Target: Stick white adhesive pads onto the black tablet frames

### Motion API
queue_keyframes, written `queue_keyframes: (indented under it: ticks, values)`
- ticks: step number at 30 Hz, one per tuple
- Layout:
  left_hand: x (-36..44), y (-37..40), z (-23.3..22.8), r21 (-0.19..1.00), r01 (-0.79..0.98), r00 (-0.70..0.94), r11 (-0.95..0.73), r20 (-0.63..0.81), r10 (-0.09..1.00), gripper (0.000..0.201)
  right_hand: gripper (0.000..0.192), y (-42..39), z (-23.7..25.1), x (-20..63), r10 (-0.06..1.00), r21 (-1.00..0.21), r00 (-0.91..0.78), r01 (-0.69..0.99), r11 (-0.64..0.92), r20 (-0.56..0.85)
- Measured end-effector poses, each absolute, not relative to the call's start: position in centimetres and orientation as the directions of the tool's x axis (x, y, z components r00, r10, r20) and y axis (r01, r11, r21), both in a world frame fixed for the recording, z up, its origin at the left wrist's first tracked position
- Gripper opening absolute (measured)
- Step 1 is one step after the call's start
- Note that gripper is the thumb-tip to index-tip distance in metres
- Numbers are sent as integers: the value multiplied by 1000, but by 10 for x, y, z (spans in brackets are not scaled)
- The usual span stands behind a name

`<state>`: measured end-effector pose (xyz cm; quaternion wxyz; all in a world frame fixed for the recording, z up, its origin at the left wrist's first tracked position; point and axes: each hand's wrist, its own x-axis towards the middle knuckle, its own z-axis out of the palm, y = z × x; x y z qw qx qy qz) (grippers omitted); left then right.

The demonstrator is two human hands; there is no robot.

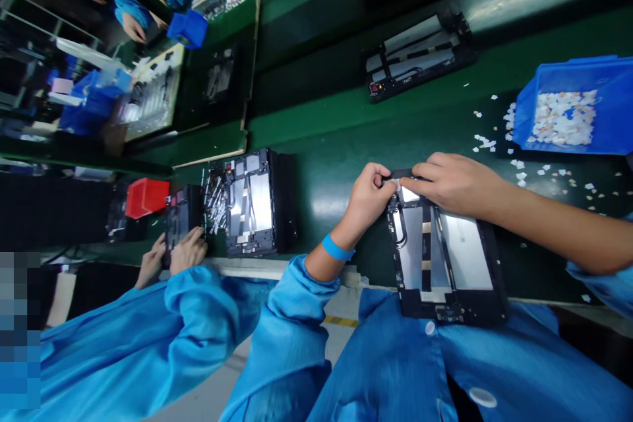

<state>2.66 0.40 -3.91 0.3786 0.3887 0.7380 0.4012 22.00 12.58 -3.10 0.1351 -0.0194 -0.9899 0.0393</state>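
Both hands work at the far end of an opened black tablet chassis with silver inner plates (pixel 445 257), which lies at the near edge of the green conveyor table (pixel 321 138), partly overhanging the wearer's blue smock. The left hand (pixel 368 194) has its fingers curled together, pinching at the chassis top edge. The right hand (pixel 448 181) lies flat, fingers pressed together on a small pale patch there. A blue plastic bin of white scraps (pixel 568 109) stands to the right, scraps scattered beside it. A co-worker's hands (pixel 173 257) rest on another unit at left.
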Motion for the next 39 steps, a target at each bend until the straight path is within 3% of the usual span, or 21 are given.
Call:
queue_keyframes:
  ticks: [12, 18, 28, 31, 34, 36, 37, 39]
  values:
    - [23, 17, -40, 879, 245, -349, 409, -314, 883, 19, 35, 124, -29, 222, 50, -52, -957, 37, 998, 286]
    - [23, 15, -44, 878, 298, -364, 375, -258, 895, 14, 33, 124, -27, 223, 32, -23, -958, 26, 999, 284]
    - [18, 10, -42, 836, 475, -286, 276, -150, 946, 21, 35, 126, -33, 218, 64, -74, -956, 44, 996, 287]
    - [23, -9, -37, 784, 575, -321, 234, -47, 946, 31, 36, 120, -26, 235, 198, -172, -913, 144, 974, 356]
    - [33, -45, -32, 753, 613, -408, 238, 45, 912, 46, 39, 106, -17, 269, 574, -367, -701, 446, 816, 423]
    - [40, -65, -31, 726, 649, -380, 226, 52, 924, 51, 38, 98, -14, 287, 728, -451, -571, 572, 685, 380]
    - [43, -70, -30, 702, 680, -342, 211, 50, 938, 53, 38, 95, -13, 290, 739, -454, -572, 586, 672, 355]
    - [46, -72, -28, 627, 757, -270, 182, 47, 962, 52, 37, 94, -14, 281, 648, -402, -689, 520, 754, 325]
